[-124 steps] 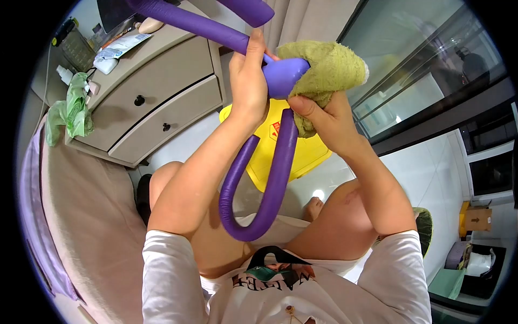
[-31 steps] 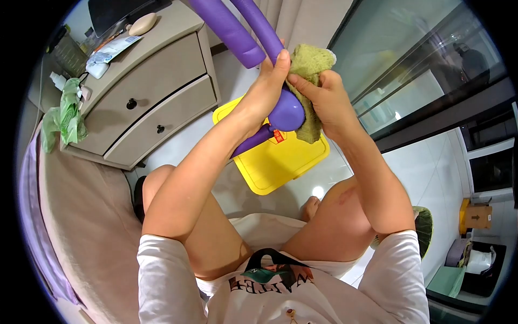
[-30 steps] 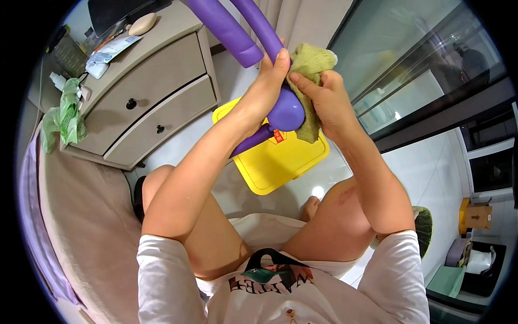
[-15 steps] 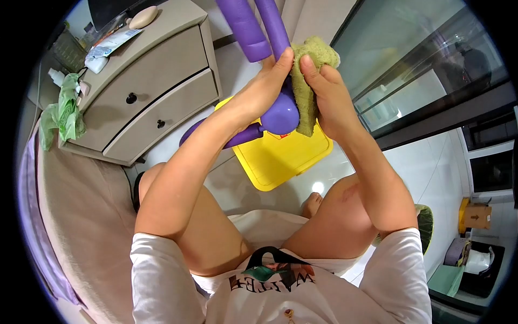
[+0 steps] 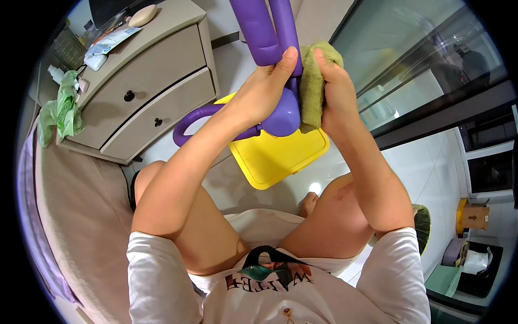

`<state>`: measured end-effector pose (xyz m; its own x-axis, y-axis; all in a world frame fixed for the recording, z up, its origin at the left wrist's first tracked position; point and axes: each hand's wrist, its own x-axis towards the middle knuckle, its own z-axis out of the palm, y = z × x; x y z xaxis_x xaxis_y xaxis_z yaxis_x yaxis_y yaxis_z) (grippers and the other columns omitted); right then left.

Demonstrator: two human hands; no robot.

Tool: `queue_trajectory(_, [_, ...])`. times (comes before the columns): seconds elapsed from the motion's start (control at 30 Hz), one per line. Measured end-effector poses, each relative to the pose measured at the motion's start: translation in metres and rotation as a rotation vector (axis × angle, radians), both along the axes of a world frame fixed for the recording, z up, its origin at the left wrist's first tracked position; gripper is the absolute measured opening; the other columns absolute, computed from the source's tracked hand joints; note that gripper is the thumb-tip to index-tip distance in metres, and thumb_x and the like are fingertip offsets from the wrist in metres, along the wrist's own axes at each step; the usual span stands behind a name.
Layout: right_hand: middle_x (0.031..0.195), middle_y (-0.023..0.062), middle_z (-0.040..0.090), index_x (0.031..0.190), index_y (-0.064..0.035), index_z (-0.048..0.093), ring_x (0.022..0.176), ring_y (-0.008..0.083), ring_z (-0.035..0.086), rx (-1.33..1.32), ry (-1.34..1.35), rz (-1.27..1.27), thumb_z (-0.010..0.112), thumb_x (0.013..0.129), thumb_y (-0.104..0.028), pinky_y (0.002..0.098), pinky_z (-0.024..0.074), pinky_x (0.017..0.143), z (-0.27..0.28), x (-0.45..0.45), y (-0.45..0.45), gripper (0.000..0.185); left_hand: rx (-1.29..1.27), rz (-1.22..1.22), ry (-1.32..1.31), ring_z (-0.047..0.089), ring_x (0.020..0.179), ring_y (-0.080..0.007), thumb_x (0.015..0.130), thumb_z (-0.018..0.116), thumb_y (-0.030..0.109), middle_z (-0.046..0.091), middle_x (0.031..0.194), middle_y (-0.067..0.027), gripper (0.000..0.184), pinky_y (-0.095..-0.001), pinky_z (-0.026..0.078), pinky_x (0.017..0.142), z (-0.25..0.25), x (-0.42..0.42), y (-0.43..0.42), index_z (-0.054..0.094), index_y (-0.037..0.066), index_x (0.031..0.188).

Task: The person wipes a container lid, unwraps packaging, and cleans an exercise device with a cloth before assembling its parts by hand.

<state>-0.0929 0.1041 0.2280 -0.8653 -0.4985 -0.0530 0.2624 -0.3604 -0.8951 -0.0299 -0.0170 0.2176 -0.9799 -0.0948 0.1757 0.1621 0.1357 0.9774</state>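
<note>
Gripping cloth [image 5: 312, 97] — right arm [image 5: 372, 167] bent

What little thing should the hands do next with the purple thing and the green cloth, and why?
Maybe rub the green cloth gently over the round hub of the purple thing. The right hand already holds the cloth right beside the hub, and the left hand grips the purple thing, which should help steady it.

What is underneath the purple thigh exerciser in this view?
Parts of the yellow lid and tiled floor show beneath the purple thigh exerciser. It, the left hand and the green cloth cover the lid's far part; anything there is hidden.
</note>
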Motion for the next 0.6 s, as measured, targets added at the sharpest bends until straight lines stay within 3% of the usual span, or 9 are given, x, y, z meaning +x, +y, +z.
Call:
queue_trajectory(0.17, [0.103,0.0082,0.059,0.11,-0.0019,0.051,0.09,0.019,0.058,0.02,0.19,0.046,0.04,0.095,-0.043,0.0338,0.0476,0.08,0.011,-0.003,0.008,0.046,0.002,-0.065,-0.151,0.032,0.127,-0.0221,0.094,0.037,0.049,0.032,0.136,-0.0156,0.072,-0.0322,0.031,0.102,0.0,-0.004,-0.009,0.003,0.009,0.143])
queue_trajectory(0.27, [0.088,0.0036,0.059,0.097,0.0,0.055,0.078,0.0104,0.055,0.008,0.282,0.051,0.059,0.088,-0.037,0.0271,0.0457,0.069,0.006,0.004,0.003,0.038,-0.014,-0.079,-0.203,0.04,0.12,-0.0197,0.095,0.042,0.04,0.036,0.132,-0.0151,0.071,-0.0293,0.037,0.096,-0.011,-0.009,-0.005,0.003,0.006,0.143])
queue_trajectory(0.3, [0.088,0.0036,0.059,0.097,0.0,0.055,0.078,0.0104,0.055,0.008,0.278,0.047,0.059,0.088,-0.037,0.0271,0.0457,0.069,0.004,0.005,0.003,0.038,-0.02,-0.081,-0.222,0.041,0.119,-0.0192,0.095,0.043,0.036,0.037,0.131,-0.0153,0.069,-0.0285,0.039,0.094,-0.016,-0.012,-0.003,0.004,0.004,0.142])
queue_trajectory(0.4, [0.084,0.0045,0.059,0.094,0.001,0.056,0.074,0.0109,0.057,0.111,0.307,0.112,0.071,0.079,-0.021,0.0268,0.0468,0.065,0.004,0.003,0.004,0.03,-0.095,-0.083,-0.24,0.046,0.113,-0.0182,0.094,0.045,0.029,0.041,0.127,-0.0148,0.066,-0.0276,0.041,0.091,-0.02,-0.014,-0.001,0.007,0.001,0.14])
queue_trajectory(0.53, [0.082,0.0047,0.06,0.09,0.0009,0.057,0.072,0.0112,0.057,0.155,0.315,0.108,0.071,0.079,-0.018,0.0265,0.047,0.063,0.002,-0.001,0.004,0.026,-0.288,-0.159,-0.267,0.054,0.1,-0.0167,0.092,0.045,0.02,0.049,0.118,-0.0133,0.06,-0.0274,0.044,0.085,-0.009,-0.01,-0.002,0.012,0.0,0.138])
queue_trajectory(0.6, [0.08,0.0047,0.06,0.087,0.0006,0.057,0.068,0.0115,0.057,0.178,0.335,0.021,0.07,0.079,-0.016,0.0261,0.0468,0.06,0.003,-0.003,0.005,0.023,-0.247,-0.129,-0.218,0.055,0.097,-0.016,0.09,0.047,0.021,0.051,0.114,-0.0131,0.063,-0.0276,0.045,0.084,-0.013,-0.013,-0.001,0.012,-0.001,0.138])
